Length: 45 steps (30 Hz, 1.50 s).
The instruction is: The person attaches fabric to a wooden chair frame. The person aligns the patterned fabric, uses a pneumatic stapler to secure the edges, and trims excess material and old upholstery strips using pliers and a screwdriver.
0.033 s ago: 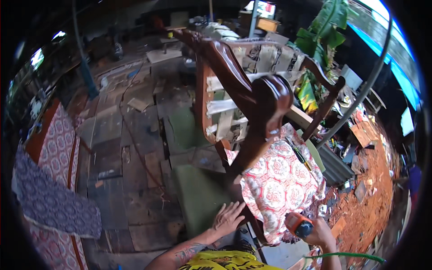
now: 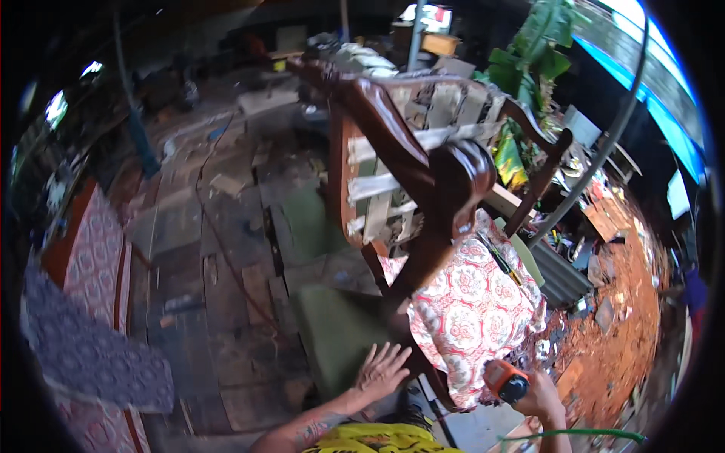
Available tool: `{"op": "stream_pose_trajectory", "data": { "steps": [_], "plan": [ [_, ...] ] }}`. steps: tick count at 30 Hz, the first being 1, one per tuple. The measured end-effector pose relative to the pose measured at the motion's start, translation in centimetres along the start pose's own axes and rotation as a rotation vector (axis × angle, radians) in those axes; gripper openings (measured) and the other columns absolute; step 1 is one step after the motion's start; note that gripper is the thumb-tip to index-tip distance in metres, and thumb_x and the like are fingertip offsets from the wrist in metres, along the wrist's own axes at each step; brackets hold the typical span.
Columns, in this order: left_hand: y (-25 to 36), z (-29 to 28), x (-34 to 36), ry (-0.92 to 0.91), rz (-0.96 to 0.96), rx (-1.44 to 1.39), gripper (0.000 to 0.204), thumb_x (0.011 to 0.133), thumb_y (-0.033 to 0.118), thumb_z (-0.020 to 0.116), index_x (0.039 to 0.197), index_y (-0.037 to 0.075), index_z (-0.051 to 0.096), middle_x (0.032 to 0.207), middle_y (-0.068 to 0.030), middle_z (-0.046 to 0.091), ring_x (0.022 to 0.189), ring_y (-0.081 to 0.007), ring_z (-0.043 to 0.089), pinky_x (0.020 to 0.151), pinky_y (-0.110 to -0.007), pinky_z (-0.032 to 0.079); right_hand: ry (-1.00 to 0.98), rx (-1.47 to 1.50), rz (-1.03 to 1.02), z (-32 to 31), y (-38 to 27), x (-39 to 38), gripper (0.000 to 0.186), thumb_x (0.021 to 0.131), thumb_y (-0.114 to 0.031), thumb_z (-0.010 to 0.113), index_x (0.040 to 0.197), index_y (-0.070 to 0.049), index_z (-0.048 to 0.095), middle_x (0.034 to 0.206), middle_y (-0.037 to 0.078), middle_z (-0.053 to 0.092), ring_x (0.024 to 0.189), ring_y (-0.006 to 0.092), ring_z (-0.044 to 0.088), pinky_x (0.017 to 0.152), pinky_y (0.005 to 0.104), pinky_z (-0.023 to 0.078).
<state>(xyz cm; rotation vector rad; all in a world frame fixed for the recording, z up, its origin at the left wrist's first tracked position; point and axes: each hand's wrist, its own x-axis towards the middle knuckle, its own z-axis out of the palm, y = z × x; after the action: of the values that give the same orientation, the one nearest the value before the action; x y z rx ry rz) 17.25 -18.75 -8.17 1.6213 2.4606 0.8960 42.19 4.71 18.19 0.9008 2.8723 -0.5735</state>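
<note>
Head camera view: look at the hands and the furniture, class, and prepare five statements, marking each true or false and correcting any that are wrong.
1. The right hand holds an orange-and-black power tool; the left hand is empty. True.
2. The left hand is clenched. False: it is spread open.
3. Red-and-white floral fabric lies between the hands and the broad-leaved plant. True.
4. No tool lies on the fabric. False: a slim hand tool does.
5. The carved wooden seat frame is painted white. False: it is brown.
</note>
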Motion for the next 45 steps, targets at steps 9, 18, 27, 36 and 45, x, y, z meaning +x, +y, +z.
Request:
{"op": "stream_pose_trajectory", "data": {
  "steps": [9,18,27,36,45],
  "plan": [
    [-5.6,-3.6,-3.5,-0.416,0.217,0.27,0.09,0.098,0.072,0.057,0.17,0.02,0.04,0.178,-0.0254,0.021,0.166,-0.0441,0.016,0.131,-0.068,0.008,0.451,0.131,0.267,6.1,-11.6,-12.9,0.038,0.069,-0.009,0.082,0.107,-0.01,0.081,0.076,0.02,0.073,0.077,0.0443,0.074,0.072,0.0496,0.059],
    [-6.5,-2.8,-2.6,-0.408,0.317,0.275,0.106,0.089,0.073,0.068,0.173,0.02,0.032,0.18,-0.0282,0.01,0.167,-0.0465,0.006,0.131,-0.069,0.001,0.401,0.121,0.593,13.0,-15.3,-20.5,0.027,0.071,-0.004,0.077,0.097,-0.003,0.077,0.082,0.027,0.072,0.083,0.0481,0.072,0.075,0.0514,0.057],
    [-6.1,-2.3,-2.4,-0.578,0.225,0.401,0.114,0.088,0.084,0.059,0.176,0.022,0.021,0.18,-0.0296,0.001,0.167,-0.0483,-0.004,0.129,-0.071,-0.004,0.432,0.298,0.606,21.9,-18.1,-27.2,0.023,0.073,-0.008,0.078,0.096,-0.006,0.076,0.082,0.024,0.074,0.082,0.0466,0.073,0.075,0.0516,0.058],
    [-10.8,-2.4,-2.2,-0.448,0.325,0.023,0.076,0.095,0.062,0.068,0.157,0.02,0.057,0.175,-0.0288,0.025,0.164,-0.0498,0.017,0.127,-0.075,0.009,0.411,0.387,0.778,26.8,-22.9,-27.7,0.019,0.073,-0.008,0.079,0.09,-0.001,0.075,0.087,0.026,0.074,0.082,0.0504,0.07,0.075,0.0543,0.055],
    [-20.7,-12.8,16.6,0.187,0.598,-0.017,0.024,0.1,0.002,0.063,0.121,0.003,0.075,0.115,-0.0176,0.075,0.106,-0.0377,0.07,0.094,-0.046,0.055,0.566,0.619,0.985,24.7,-28.1,-16.6,0.022,0.074,0.001,0.076,0.095,0.001,0.071,0.087,0.021,0.074,0.083,0.0447,0.074,0.073,0.0431,0.056]
  ]
}}
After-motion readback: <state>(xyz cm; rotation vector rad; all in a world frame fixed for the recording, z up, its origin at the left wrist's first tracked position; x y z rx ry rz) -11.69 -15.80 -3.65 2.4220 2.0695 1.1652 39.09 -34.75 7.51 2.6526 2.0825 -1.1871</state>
